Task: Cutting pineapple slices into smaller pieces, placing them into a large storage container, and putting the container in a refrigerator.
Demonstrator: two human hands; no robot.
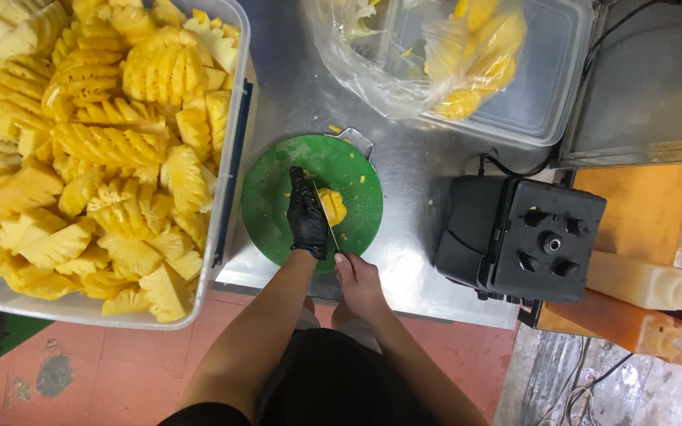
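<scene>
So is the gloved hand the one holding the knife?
No: the gloved left hand steadies the pineapple piece, while the bare right hand holds the knife.

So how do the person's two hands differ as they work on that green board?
The left hand wears a black glove; the right hand is bare. The left hand lies flat on the green cutting board, touching the pineapple piece; the right hand sits at the board's near edge, gripping a knife. Both are busy with the same pineapple piece.
</scene>
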